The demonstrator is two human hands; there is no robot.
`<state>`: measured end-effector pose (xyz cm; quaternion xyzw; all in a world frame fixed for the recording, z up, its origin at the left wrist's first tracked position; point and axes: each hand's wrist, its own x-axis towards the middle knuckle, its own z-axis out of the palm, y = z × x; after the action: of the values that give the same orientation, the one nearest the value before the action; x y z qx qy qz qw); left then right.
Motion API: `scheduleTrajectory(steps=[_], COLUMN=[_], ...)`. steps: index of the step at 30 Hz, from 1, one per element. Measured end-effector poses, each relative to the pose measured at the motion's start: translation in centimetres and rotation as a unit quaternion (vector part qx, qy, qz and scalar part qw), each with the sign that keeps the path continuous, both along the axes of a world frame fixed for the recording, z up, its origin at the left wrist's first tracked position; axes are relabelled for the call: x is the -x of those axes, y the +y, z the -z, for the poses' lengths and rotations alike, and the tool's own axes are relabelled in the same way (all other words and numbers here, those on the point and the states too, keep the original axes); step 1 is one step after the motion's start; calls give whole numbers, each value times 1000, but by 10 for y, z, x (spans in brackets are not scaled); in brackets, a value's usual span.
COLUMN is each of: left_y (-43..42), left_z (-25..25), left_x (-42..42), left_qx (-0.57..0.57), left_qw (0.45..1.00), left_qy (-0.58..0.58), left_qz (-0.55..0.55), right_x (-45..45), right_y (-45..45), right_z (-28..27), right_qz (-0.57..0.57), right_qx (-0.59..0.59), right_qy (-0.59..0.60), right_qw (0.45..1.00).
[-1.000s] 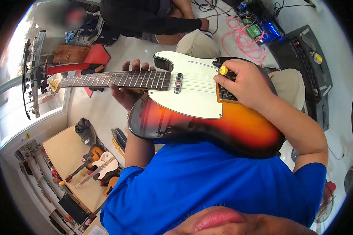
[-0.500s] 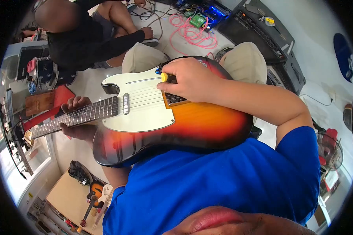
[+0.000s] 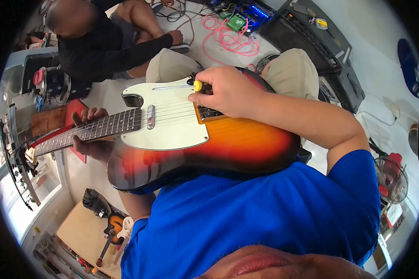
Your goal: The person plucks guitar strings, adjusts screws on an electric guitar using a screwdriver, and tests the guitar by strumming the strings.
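Note:
A sunburst electric guitar lies across my lap, its cream pickguard facing up and its neck pointing left. My left hand is wrapped round the neck, with the fingers over the far edge and the thumb on the near side. In my right hand is a screwdriver with a yellow-and-dark handle. Its thin metal shaft points left above the pickguard, roughly parallel to the strings. My right hand rests over the bridge and control area, hiding part of them.
A person in a black top sits on the floor ahead left, beside a blue drum. A pink cable coils near a guitar amplifier. Another sunburst guitar lies on a wooden table. A fan is at right.
The guitar has tilted slightly, its lower edge shifting up and the headstock a little left. My right hand and the screwdriver have moved slightly up and right. My left hand keeps its hold.

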<state>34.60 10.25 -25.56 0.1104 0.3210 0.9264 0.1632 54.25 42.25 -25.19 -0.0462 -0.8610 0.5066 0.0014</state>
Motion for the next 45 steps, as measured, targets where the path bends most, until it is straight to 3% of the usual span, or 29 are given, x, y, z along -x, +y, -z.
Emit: scheduleTrajectory(steps=[3,7,11,17,20,21,45], left_y=[5,5,8,13,17,13,23], left_z=[4,4,13,8,8,10,-3], left_x=[-2,-6,-7,-10,-12,-7,-9], left_qx=[-53,-12,-55,-47,-22,-31,-7], left_qw=[998,1000,998,999,999,999,1000], left_qy=[-14,6,-4,-13,21,34,-15], left_qz=[6,3,0,-14,-30,11,-11], right_x=[-2,-2,-2,-5,-8,-9,-12], right_y=[-3,-7,-7,-7,-5,-4,0], right_z=[6,2,15,19,18,18,10], right_qz=[20,27,35,27,13,14,24], right_qx=[-13,28,55,61,7,11,5], right_qy=[16,-72,-86,-45,-33,-27,-9], right_qw=[1000,997,994,997,999,999,1000])
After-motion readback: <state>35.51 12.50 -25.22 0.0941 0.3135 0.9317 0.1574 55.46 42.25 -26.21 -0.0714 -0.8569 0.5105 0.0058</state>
